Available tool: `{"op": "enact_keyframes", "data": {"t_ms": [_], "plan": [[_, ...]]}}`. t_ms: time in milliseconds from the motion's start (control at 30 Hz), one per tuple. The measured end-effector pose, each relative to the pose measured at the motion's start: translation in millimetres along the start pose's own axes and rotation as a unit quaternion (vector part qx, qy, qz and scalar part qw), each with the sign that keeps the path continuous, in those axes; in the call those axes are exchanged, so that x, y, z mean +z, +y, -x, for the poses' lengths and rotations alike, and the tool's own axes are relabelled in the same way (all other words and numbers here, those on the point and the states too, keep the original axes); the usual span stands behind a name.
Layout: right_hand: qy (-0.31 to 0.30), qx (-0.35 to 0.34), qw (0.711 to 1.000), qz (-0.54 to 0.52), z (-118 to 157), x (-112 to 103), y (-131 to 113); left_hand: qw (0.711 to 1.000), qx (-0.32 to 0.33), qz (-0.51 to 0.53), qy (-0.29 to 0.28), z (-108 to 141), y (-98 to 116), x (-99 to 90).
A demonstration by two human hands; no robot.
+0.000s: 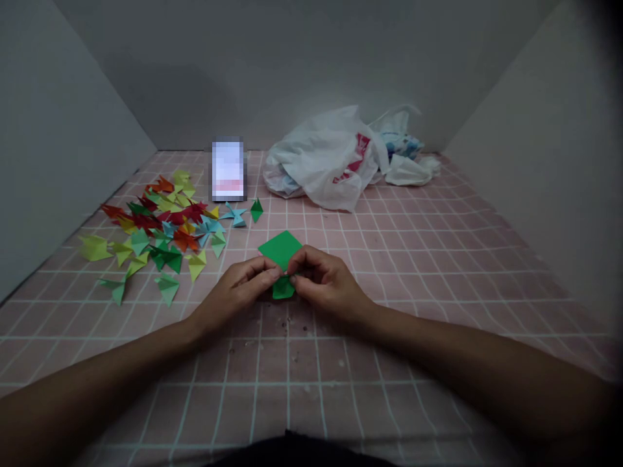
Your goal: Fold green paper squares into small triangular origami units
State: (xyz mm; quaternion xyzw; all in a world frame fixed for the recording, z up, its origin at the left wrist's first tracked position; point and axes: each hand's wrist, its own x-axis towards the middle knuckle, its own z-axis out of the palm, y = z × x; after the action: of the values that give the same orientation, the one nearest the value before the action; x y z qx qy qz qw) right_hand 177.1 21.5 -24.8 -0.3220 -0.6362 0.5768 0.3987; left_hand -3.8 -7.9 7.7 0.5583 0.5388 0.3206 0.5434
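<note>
Green origami paper (281, 248) is in front of me, its upper part spread like a diamond with a corner pointing away. A folded green part (283, 289) shows below my fingers; whether it is the same sheet I cannot tell. My left hand (246, 285) pinches the paper from the left with thumb and forefinger. From the right, my right hand (331, 282) pinches it too, its fingertips almost touching those of the left. The fingertips hide the middle of the paper.
A pile of folded paper pieces (168, 224) in several colours lies at left. Beside it are a light blue piece (235, 215) and a small green one (256, 209). A phone (228, 170) stands behind. White plastic bags (331, 159) lie at the back. Pink checked cloth (438, 272) covers the surface between grey walls.
</note>
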Motion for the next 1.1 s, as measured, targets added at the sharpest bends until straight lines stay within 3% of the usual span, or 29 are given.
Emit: {"op": "enact_keyframes", "data": {"t_ms": [333, 800, 1000, 1100], "plan": [[0.002, -0.022, 1.0, 0.022, -0.2, -0.8, 2.2, 0.992, -0.032, 0.121, -0.001, -2.0, -6.1, 1.4], [0.002, -0.027, 0.999, 0.034, 0.0, -1.9, 3.8, 0.998, -0.02, 0.052, -0.03, -6.5, -10.9, -1.0], [-0.005, -0.029, 0.999, 0.043, -0.3, -1.6, 2.0, 0.999, -0.026, 0.021, -0.003, -6.2, -6.2, 0.6], [-0.015, 0.0, 1.0, -0.011, -0.2, -1.6, -1.9, 0.999, -0.03, 0.019, 0.024, -5.5, -4.7, 1.8]]}}
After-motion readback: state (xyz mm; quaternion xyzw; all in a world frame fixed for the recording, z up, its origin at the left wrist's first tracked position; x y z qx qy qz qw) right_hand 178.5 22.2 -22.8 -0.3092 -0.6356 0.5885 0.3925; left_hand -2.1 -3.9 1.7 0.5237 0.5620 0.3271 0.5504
